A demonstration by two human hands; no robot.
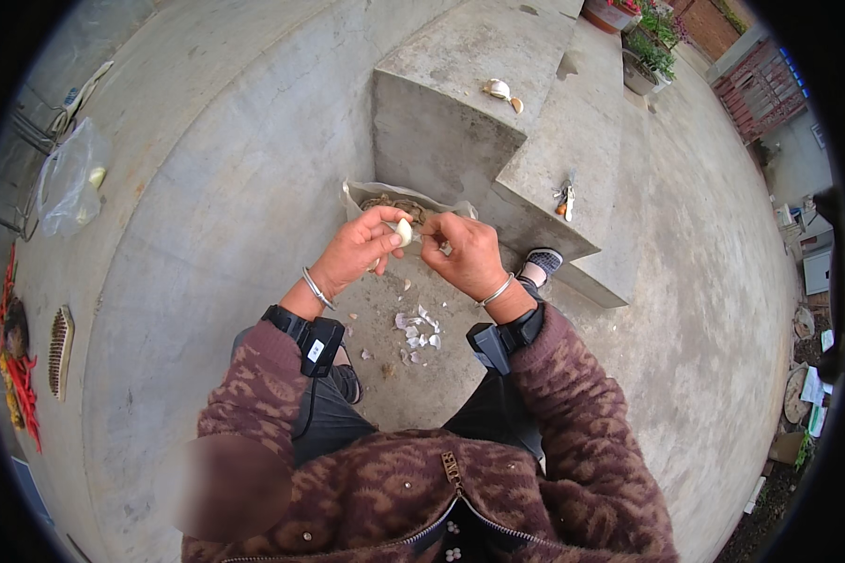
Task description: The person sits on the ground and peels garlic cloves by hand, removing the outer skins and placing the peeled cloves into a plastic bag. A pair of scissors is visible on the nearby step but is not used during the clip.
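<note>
A peeled garlic clove (pixel 404 232) is held between the thumb and fingers of my left hand (pixel 359 252). What looks like another clove shows under that hand's lower fingers. My right hand (pixel 465 252) is beside it with thumb and forefinger pinched together; whether a bit of skin is between them cannot be told. Behind both hands stands an open plastic bag (pixel 355 193) with brown, dry matter inside, partly hidden by the hands. Pale garlic skins (pixel 417 331) lie scattered on the ground between my feet. A garlic bulb (pixel 497 89) with a loose clove (pixel 517 105) rests on the upper concrete step.
Keys (pixel 567 200) lie on a lower step. Potted plants (pixel 644 63) stand farther up. At the left are a clear plastic bag (pixel 74 183) with pale pieces inside, a brush (pixel 60 353) and red chili peppers (pixel 22 394). The concrete steps (pixel 451 141) rise close ahead.
</note>
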